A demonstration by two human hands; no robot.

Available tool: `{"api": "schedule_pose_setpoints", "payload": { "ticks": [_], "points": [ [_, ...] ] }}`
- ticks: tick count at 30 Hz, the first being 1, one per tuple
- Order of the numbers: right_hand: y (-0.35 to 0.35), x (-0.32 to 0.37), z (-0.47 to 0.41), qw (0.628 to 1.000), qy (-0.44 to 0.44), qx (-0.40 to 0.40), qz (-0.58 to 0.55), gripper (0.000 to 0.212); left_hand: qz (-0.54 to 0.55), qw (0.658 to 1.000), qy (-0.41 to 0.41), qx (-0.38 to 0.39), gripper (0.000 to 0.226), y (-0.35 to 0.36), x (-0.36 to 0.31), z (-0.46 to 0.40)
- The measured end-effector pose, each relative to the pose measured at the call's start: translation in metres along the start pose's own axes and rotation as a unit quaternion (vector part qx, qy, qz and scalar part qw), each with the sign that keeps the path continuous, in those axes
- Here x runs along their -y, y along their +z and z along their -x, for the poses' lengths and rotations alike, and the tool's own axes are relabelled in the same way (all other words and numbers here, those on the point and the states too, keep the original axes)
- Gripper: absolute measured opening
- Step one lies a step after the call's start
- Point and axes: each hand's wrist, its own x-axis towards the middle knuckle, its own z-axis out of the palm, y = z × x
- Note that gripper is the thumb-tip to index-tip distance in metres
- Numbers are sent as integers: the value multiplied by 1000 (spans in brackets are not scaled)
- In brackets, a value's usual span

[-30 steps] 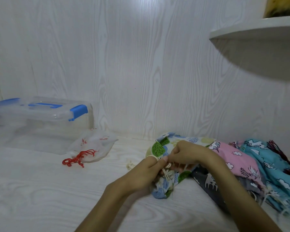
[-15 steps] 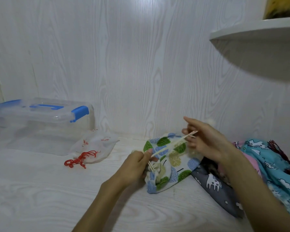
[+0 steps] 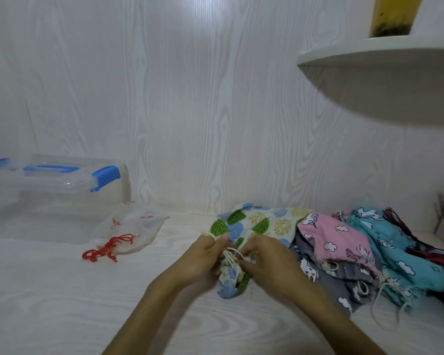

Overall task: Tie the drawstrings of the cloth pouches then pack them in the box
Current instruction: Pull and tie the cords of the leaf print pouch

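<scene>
A leaf-print cloth pouch (image 3: 264, 221) lies on the white table, its gathered mouth toward me. My left hand (image 3: 203, 254) and my right hand (image 3: 262, 257) meet at that mouth, both pinching its cream drawstring (image 3: 230, 256); a loop of cord sits over my left forefinger. To the left lies a sheer white pouch (image 3: 133, 226) with a red drawstring (image 3: 108, 248). Further left stands the clear plastic box (image 3: 57, 196), its lid with blue latches closed.
A heap of pouches lies at the right: pink unicorn (image 3: 336, 239), teal unicorn (image 3: 392, 247), grey (image 3: 341, 285) and dark red (image 3: 433, 254). A rounded white shelf (image 3: 379, 60) juts out above them. The wood-grain wall stands close behind.
My right hand, which had pulled the cord out up and to the right, has come back down to the pouch's mouth beside my left hand. The pouch has settled flat again.
</scene>
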Motion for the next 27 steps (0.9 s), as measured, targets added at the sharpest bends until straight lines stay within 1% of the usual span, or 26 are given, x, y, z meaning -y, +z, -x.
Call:
{"api": "schedule_pose_setpoints", "payload": {
  "ticks": [2, 4, 7, 8, 10, 12, 14, 16, 17, 19, 21, 22, 23, 25, 26, 27],
  "points": [
    [2, -5, 1, 999, -5, -42, -21, 14, 13, 1000, -1, 6, 52, 0, -2, 0],
    [4, -10, 2, 998, -16, -60, -33, 13, 19, 1000, 5, 17, 52, 0, -5, 1],
    [5, -14, 2, 998, -24, -51, -25, 12, 46, 998, -3, 48, 60, 0, -10, 5],
    [3, -14, 2, 998, -23, -44, -41, 11, 52, 997, -12, 56, 66, -1, -12, 8],
    [-6, -16, 2, 994, -18, -16, -104, 10, 68, 995, -34, 61, 68, -1, -15, 9],
    [-17, -19, 4, 986, -18, 27, -163, 11, 115, 988, -64, 81, 59, -2, -15, 9],
    [-29, -21, 7, 980, -17, 52, -191, 10, 182, 972, -101, 112, 41, -3, -14, 8],
    [-40, -23, 11, 972, -2, 68, -227, 8, 234, 953, -125, 145, 36, -2, -12, 9],
    [-44, -24, 12, 967, 5, 73, -244, 9, 241, 949, -130, 159, 36, -3, -11, 9],
    [-50, -22, 15, 962, 18, 79, -262, 11, 210, 954, -129, 174, 36, -2, -12, 11],
    [-52, -21, 15, 959, 38, 64, -273, 14, 172, 964, -122, 162, 38, 0, -15, 12],
    [-53, -20, 16, 956, 53, 51, -284, 15, 172, 967, -120, 145, 37, 2, -16, 12],
    [-55, -19, 15, 949, 71, 45, -304, 16, 186, 967, -121, 124, 35, 3, -15, 11],
    [-59, -16, 15, 921, 110, 55, -369, 17, 226, 962, -127, 82, 37, 5, -15, 10],
    [-62, -14, 15, 909, 116, 65, -396, 17, 247, 958, -131, 61, 36, 6, -15, 9],
    [-63, -13, 16, 904, 106, 76, -408, 17, 271, 953, -132, 41, 28, 6, -14, 7]
  ]
}}
